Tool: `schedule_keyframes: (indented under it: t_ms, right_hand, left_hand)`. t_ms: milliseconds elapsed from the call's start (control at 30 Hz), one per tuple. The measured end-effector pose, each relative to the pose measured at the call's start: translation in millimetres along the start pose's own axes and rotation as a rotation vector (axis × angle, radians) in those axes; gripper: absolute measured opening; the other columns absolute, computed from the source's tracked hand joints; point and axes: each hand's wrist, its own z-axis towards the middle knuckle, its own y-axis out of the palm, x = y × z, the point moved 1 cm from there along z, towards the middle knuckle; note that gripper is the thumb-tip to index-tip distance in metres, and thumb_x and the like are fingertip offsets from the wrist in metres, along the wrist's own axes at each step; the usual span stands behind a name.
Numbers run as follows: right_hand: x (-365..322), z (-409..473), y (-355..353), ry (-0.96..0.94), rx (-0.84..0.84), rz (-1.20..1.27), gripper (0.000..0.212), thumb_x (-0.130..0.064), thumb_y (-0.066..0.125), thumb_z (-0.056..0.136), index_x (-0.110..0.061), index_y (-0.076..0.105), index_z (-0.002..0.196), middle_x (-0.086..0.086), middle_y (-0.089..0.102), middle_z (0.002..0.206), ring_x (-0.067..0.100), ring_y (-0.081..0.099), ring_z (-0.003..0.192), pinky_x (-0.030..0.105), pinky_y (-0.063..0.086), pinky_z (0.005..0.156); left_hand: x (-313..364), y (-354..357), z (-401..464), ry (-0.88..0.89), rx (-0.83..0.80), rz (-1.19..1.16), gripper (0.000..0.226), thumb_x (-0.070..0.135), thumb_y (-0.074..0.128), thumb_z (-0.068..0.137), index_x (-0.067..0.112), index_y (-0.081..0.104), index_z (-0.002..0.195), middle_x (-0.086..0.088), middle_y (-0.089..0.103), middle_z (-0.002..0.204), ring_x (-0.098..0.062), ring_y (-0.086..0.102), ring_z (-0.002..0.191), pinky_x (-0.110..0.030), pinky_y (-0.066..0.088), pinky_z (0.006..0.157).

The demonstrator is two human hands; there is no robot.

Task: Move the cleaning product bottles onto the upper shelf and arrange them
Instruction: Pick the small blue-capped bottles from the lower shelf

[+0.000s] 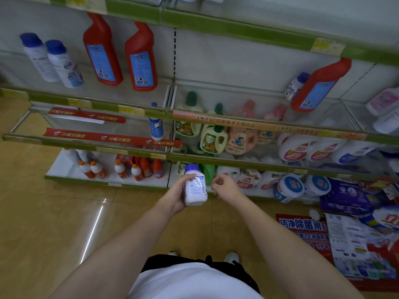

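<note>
The green-edged shelving (237, 33) fills the view. A shelf-edge strip (220, 121) reads 立白 大师香氛 法国香水大师出品; behind it stand green and pink 立白 jugs (213, 139). On the upper shelf (97, 100) two red angled-neck bottles (141, 59) with blue labels stand beside two white, blue-capped bottles (62, 63). A red floor box (302, 227) reads 洁净除菌用. The left hand (176, 196) grips a white bottle (195, 188) with a blue cap upright in front of the bottom shelf, its label print too small to read. The right hand (225, 186), fingers loosely curled, holds nothing just beside it.
</note>
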Motion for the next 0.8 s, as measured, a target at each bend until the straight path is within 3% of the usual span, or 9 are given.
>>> schedule_keyframes:
  t_ms: [100,200,333,433,567,667,800]
  right_hand:
    - [-13.6,3.4,-6.5,-0.002,0.008,0.012,0.008,-0.018,0.061,0.096,-0.024,0.06,0.091,0.0,0.064,0.094,0.023,0.067,0.092,0.04,0.058,0.08]
    - [-33.3,10.4,-21.3,-0.03,0.046,0.03,0.01,-0.017,0.062,0.094,-0.025,0.06,0.089,0.0,0.064,0.091,0.025,0.065,0.09,0.045,0.058,0.083]
    - [-84.6,20.8,-61.3,-0.127,0.124,0.044,0.009,-0.011,0.064,0.09,-0.02,0.062,0.088,-0.002,0.062,0.086,0.021,0.06,0.087,0.032,0.05,0.077]
    - [-131.1,30.0,-94.9,-0.225,0.202,0.043,0.019,-0.006,0.064,0.085,-0.023,0.06,0.077,-0.001,0.063,0.078,0.021,0.059,0.076,0.03,0.048,0.071]
    - [-188.1,36.7,-133.8,-0.352,0.274,0.06,0.01,-0.007,0.061,0.087,-0.017,0.062,0.085,0.005,0.066,0.081,0.024,0.061,0.078,0.037,0.051,0.076]
    - [-225.5,33.5,-157.6,-0.367,0.282,0.13,0.013,-0.009,0.056,0.092,-0.019,0.06,0.085,0.003,0.066,0.081,0.026,0.066,0.08,0.039,0.054,0.077]
    - [-260.5,29.8,-190.9,-0.422,0.347,0.14,0.014,-0.009,0.056,0.093,-0.02,0.06,0.085,0.002,0.067,0.081,0.024,0.067,0.081,0.034,0.053,0.072]
  left_hand:
    - [12.6,8.2,-2.2,0.021,-0.035,-0.015,0.042,0.029,0.069,0.086,0.008,0.064,0.122,-0.013,0.074,0.098,-0.03,0.071,0.086,-0.043,0.057,0.077]
    - [34.3,25.3,-6.2,0.067,-0.092,-0.008,0.042,0.036,0.068,0.089,0.008,0.067,0.12,-0.016,0.073,0.107,-0.033,0.07,0.096,-0.052,0.055,0.088]
    - [85.0,60.2,-20.4,0.113,-0.155,-0.03,0.05,0.047,0.063,0.092,0.004,0.07,0.118,-0.019,0.071,0.114,-0.033,0.07,0.098,-0.05,0.055,0.088]
    - [130.8,92.7,-38.8,0.215,-0.218,-0.002,0.047,0.037,0.069,0.089,0.004,0.064,0.122,-0.019,0.067,0.116,-0.034,0.066,0.102,-0.053,0.052,0.097]
    - [189.2,135.1,-67.5,0.373,-0.251,0.091,0.038,0.034,0.072,0.087,0.006,0.063,0.111,-0.019,0.07,0.1,-0.031,0.072,0.081,-0.047,0.062,0.072]
    - [223.9,157.2,-85.1,0.473,-0.32,0.125,0.041,0.031,0.072,0.09,0.004,0.059,0.118,-0.024,0.068,0.113,-0.035,0.071,0.093,-0.05,0.06,0.082]
    - [259.3,185.9,-106.5,0.55,-0.343,0.13,0.036,0.033,0.071,0.087,0.008,0.06,0.11,-0.012,0.07,0.092,-0.027,0.072,0.081,-0.041,0.061,0.076]
